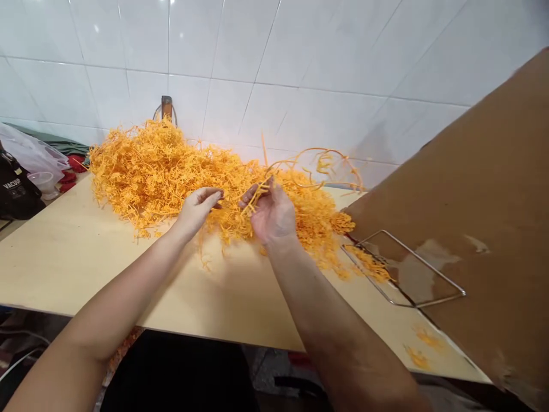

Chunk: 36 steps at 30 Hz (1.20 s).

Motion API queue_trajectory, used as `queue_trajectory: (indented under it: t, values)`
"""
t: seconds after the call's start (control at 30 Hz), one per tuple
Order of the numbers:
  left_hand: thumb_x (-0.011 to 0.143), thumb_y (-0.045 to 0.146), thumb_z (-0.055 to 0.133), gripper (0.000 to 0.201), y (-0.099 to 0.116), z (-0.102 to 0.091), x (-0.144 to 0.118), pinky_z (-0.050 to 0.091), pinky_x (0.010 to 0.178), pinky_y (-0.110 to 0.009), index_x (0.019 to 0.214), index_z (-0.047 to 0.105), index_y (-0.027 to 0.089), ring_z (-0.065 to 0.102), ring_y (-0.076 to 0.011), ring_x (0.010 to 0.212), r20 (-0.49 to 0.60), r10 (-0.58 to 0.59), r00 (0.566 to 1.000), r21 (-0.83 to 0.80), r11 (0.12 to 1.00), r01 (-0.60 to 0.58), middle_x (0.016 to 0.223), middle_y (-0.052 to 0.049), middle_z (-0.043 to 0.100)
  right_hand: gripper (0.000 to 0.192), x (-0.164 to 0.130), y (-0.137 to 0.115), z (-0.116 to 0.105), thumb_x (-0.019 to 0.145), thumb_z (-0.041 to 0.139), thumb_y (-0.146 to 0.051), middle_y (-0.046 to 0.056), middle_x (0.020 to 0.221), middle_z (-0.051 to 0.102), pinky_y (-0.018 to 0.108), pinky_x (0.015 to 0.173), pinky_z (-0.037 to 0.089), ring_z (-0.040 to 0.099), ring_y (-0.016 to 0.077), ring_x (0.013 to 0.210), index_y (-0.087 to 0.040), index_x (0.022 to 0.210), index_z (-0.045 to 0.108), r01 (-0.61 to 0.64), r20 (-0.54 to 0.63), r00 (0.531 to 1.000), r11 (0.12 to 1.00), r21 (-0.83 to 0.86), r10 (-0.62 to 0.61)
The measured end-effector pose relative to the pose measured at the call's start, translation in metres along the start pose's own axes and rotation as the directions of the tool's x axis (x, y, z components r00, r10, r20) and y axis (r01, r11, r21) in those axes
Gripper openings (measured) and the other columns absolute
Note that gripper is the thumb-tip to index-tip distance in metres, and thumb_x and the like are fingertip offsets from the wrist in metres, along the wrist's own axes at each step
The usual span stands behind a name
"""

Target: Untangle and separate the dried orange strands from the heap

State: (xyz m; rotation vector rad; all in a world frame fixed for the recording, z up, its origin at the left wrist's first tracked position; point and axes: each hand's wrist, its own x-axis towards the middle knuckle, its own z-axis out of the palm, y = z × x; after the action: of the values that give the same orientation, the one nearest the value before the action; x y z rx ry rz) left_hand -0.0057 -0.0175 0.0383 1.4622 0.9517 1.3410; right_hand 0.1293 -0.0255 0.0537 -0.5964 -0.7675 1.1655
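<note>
A big tangled heap of orange artificial foliage (150,166), with thin plastic-looking sprigs, spreads along the back of the table. My right hand (277,216), palm up, is closed around a thin orange plastic stem (258,196) with short side twigs. A curved orange stem (319,150) loops up behind and to the right of that hand; I cannot tell whether it is the same piece. My left hand (198,210) is at the front of the heap, thumb and fingers drawn together. Whatever it pinches is too small to make out against the orange sprigs.
A pale wooden table (206,297) lies under the heap. At the right a cardboard sheet (476,217) leans up, with a bent metal wire frame (422,260) against it. White tiles (240,51) form the wall behind. A black bag (17,189) and plastic wrap (30,149) sit left.
</note>
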Motion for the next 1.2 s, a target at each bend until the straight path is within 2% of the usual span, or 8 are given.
queue_trajectory:
  t: [0.1,0.33,0.57,0.7,0.83,0.9,1.07,1.2]
  values:
    - [0.076,0.026,0.055,0.021,-0.014,0.005,0.003,0.045,0.076,-0.024,0.091,0.061,0.012,0.058,-0.0094,0.080,0.015,-0.069,0.998,-0.070,0.995,0.070,0.099,-0.007,0.065,0.027,0.001,0.009,-0.007,0.068,0.063,-0.041,-0.004,0.057,0.049,0.022,0.045,0.041,0.047,0.0076,0.050,-0.019,0.062,0.048,-0.055,0.079,0.995,0.998,-0.042,0.058]
    - [0.073,0.023,0.058,0.020,-0.042,-0.003,0.005,0.042,0.079,-0.027,0.088,0.063,0.012,0.054,-0.0116,0.084,0.006,0.002,1.000,0.161,0.987,-0.003,0.095,-0.007,0.062,0.052,0.015,0.023,-0.025,0.072,0.048,-0.063,0.000,0.052,0.038,0.026,0.045,0.036,0.040,0.0100,0.050,-0.019,0.045,0.041,-0.072,0.229,0.968,0.987,-0.141,0.103]
    - [0.070,0.027,0.062,0.032,-0.035,-0.011,0.011,0.041,0.085,-0.029,0.098,0.061,0.012,0.057,-0.0126,0.090,-0.034,-0.166,0.985,-0.056,0.985,0.164,0.105,-0.009,0.063,0.049,0.012,0.019,-0.044,0.077,0.039,-0.057,0.001,0.053,0.029,0.032,0.053,0.038,0.039,0.0146,0.055,-0.020,0.045,0.035,0.051,0.397,0.916,0.964,-0.261,0.058]
    - [0.066,0.032,0.068,0.040,-0.032,-0.003,0.004,0.041,0.085,-0.029,0.100,0.062,0.013,0.056,-0.0142,0.093,0.070,-0.181,0.981,-0.095,0.978,0.187,0.110,-0.009,0.062,0.039,0.007,0.013,-0.049,0.075,0.047,-0.050,0.003,0.056,0.044,0.035,0.065,0.040,0.047,0.0168,0.064,-0.021,0.050,0.048,0.174,0.613,0.786,0.923,-0.345,0.081]
    - [0.068,0.031,0.067,0.027,-0.032,0.000,0.001,0.041,0.076,-0.023,0.087,0.063,0.014,0.055,-0.0094,0.082,0.089,-0.178,0.980,-0.163,0.968,0.191,0.096,-0.005,0.065,0.018,-0.002,0.012,-0.045,0.077,0.055,-0.032,0.004,0.071,0.057,0.033,0.071,0.041,0.053,0.0156,0.073,-0.018,0.069,0.061,0.294,0.746,0.582,0.772,-0.564,0.324]
    - [0.071,0.030,0.064,0.018,-0.033,-0.003,0.002,0.041,0.070,-0.020,0.079,0.062,0.014,0.054,-0.0060,0.073,0.059,-0.206,0.977,-0.207,0.955,0.214,0.088,-0.002,0.065,0.014,-0.006,0.012,-0.043,0.079,0.053,-0.029,0.005,0.079,0.059,0.033,0.074,0.042,0.055,0.0157,0.078,-0.017,0.077,0.062,0.379,0.768,0.532,0.711,-0.592,0.356]
    - [0.078,0.029,0.057,0.017,-0.033,-0.011,0.005,0.044,0.067,-0.018,0.086,0.063,0.015,0.057,-0.0045,0.069,0.079,-0.235,0.969,-0.337,0.908,0.248,0.090,-0.001,0.066,0.017,-0.010,0.008,-0.044,0.082,0.052,-0.026,0.006,0.094,0.062,0.035,0.086,0.043,0.057,0.0177,0.093,-0.020,0.093,0.064,0.439,0.794,0.575,0.744,-0.504,0.199]
    - [0.079,0.031,0.056,0.020,-0.024,-0.013,0.003,0.048,0.075,-0.021,0.090,0.062,0.015,0.063,-0.0095,0.083,0.082,-0.196,0.977,-0.383,0.899,0.213,0.095,-0.004,0.067,0.024,-0.010,0.000,-0.045,0.081,0.053,-0.033,0.005,0.098,0.065,0.037,0.089,0.044,0.058,0.0196,0.097,-0.022,0.098,0.066,0.365,0.787,0.572,0.789,-0.495,0.230]
